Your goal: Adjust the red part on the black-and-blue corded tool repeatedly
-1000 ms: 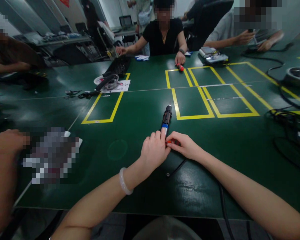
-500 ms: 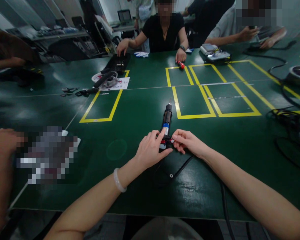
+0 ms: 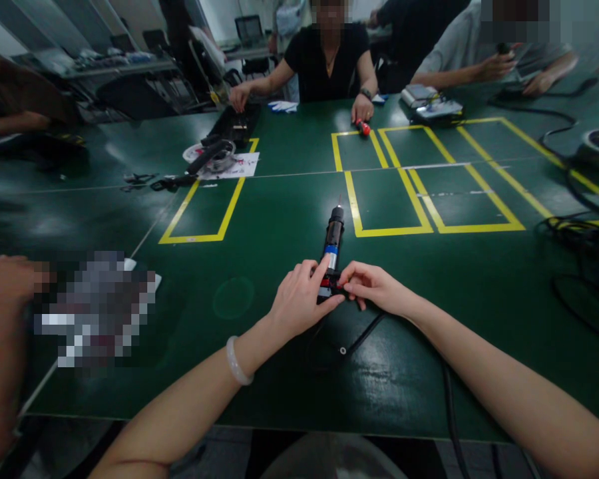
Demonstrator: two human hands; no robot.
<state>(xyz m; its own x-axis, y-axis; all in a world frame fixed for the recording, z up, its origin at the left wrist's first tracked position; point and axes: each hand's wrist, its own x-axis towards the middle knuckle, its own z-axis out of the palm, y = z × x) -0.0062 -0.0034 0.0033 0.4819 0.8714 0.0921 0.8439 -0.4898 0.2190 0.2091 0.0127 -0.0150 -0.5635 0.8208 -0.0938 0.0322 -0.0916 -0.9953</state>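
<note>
Works at a green table point(image 3: 289, 392) with boxes of yellow tape point(image 3: 394, 233) marked beyond and to the right. Has a loose black cable point(image 3: 362, 337) close below the right hand point(image 3: 379, 289), and a tangle of cords point(image 3: 579, 229) farther off at the right. At the far left, shares the table with another person's arm point(image 3: 2, 313), beside a pixelated object point(image 3: 104, 313) impossible to make out. Across the table, faces a person in a black top with one hand at a red object point(image 3: 363, 128). Has a white sheet point(image 3: 247, 165) up to the left.

Has the tool point(image 3: 334, 233) lying on the table straight ahead, thin tip pointing away. Shows a black barrel, a blue band, a silvery stretch, then red and grey at the near end, partly covered by fingers.

Lays the left hand point(image 3: 299, 296) palm down over the near end, forefinger on the silvery part, thumb spread wide from it. With the right, pinches a small red piece point(image 3: 341, 286) between thumb and forefinger against the tool's side; cannot tell its full shape.
</note>
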